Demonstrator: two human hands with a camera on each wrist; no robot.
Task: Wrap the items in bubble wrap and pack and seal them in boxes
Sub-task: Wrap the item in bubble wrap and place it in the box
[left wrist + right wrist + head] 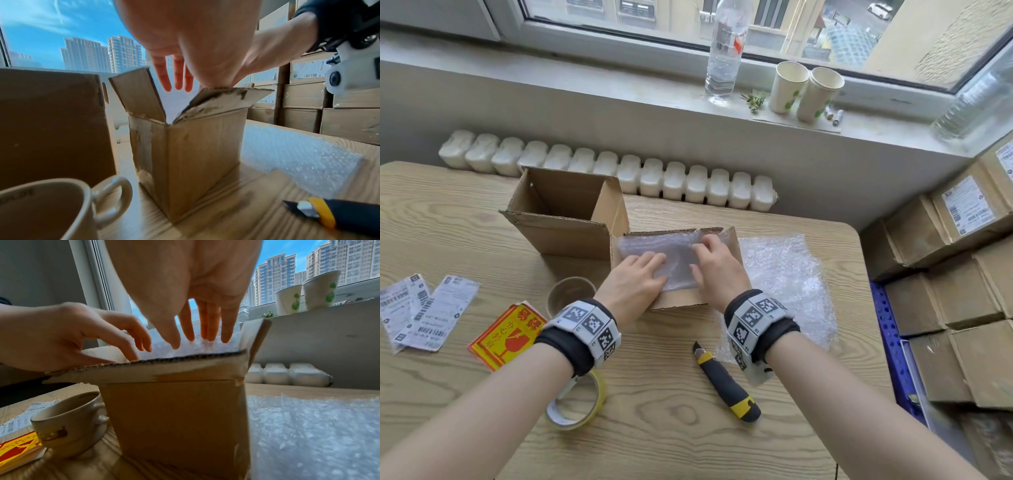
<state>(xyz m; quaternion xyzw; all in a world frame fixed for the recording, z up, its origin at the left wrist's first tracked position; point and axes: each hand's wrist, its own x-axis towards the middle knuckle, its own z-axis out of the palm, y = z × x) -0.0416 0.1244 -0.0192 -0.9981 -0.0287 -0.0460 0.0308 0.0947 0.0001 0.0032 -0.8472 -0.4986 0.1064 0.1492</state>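
Note:
A small open cardboard box [681, 299] stands at the table's middle, filled to the top with bubble wrap [650, 245]; what the wrap covers is hidden. My left hand [650, 263] lies flat on the wrap with straight fingers. My right hand [709, 250] touches the wrap beside it, its fingers [207, 331] reaching down straight into the box [174, 418]. The left wrist view shows the left hand [176, 78] over the raised flaps of the box [195, 154]. A beige mug [568, 294] sits unwrapped left of the box. A loose bubble-wrap sheet [784, 274] lies to the right.
A larger open box [565, 212] stands behind at the left. Near me lie a yellow-black utility knife [726, 380] and a tape roll [578, 407]. Shipping labels [424, 308] and red-yellow fragile stickers [506, 332] lie at the left. Stacked cartons [962, 274] fill the right side.

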